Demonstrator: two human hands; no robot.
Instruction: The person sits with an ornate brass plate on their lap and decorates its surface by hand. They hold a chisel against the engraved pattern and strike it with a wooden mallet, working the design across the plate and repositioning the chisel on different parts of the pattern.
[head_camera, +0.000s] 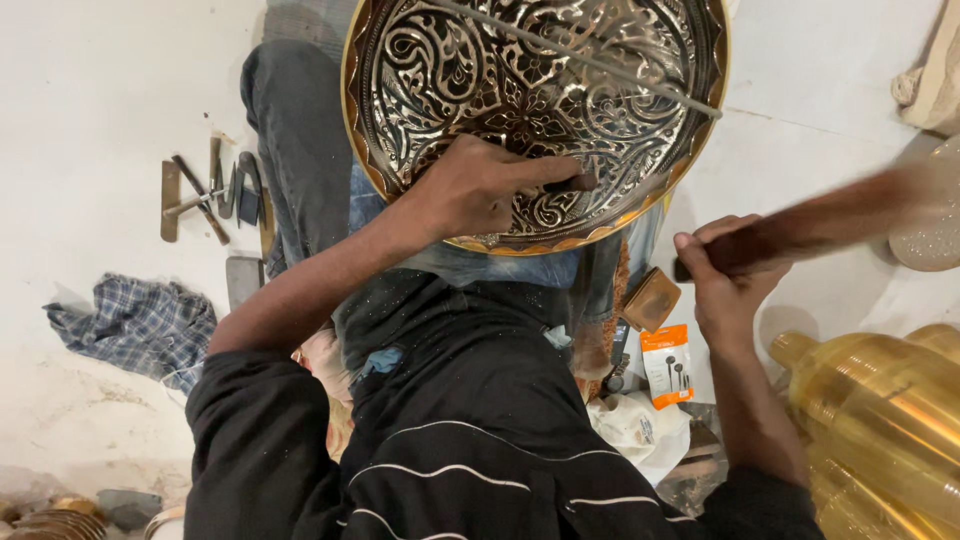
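A large round metal tray (420, 60) with dense engraved floral patterns and a brass rim rests on my lap. My left hand (478, 188) lies on its lower part and pinches a small dark chisel (572, 184) against the surface. My right hand (728, 272) grips the handle of a wooden mallet (830, 218), which is blurred with motion and points to the right. A thin metal rod (590, 60) lies across the tray's upper half.
Several hand tools (210, 195) lie on the white floor at left, near a checked cloth (140, 325). Brass vessels (880, 420) stand at lower right. An orange packet (667, 365) and a small brown box (652, 298) lie by my knee.
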